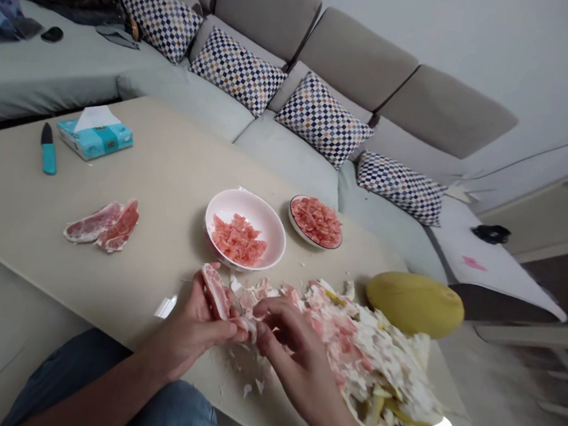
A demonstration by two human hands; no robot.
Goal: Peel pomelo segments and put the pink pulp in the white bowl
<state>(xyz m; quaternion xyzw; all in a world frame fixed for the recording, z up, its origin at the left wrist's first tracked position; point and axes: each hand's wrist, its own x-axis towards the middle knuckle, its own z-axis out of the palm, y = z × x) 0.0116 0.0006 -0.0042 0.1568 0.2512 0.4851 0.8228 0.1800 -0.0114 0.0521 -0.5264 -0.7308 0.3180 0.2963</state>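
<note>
My left hand (198, 322) is closed around a pink pomelo segment (217, 291) at the near edge of the table (168, 162). My right hand (296, 348) pinches the white skin at the segment's lower end, fingers curled. Right beside them spreads a heap of pink and white peelings and rind (375, 362). A white bowl (264, 214) with peeled pink flesh stands just beyond my hands. A second bowl (316, 221), full of flesh, sits to its right. Two unpeeled segments (105, 224) lie on the table to the left.
A whole yellow-green pomelo (414, 304) rests at the table's right edge. A blue tissue box (94, 136) and a teal-handled knife (48, 148) lie at the far left. A grey sofa with checked cushions (237, 69) runs behind the table. My knee in jeans (164, 409) is below.
</note>
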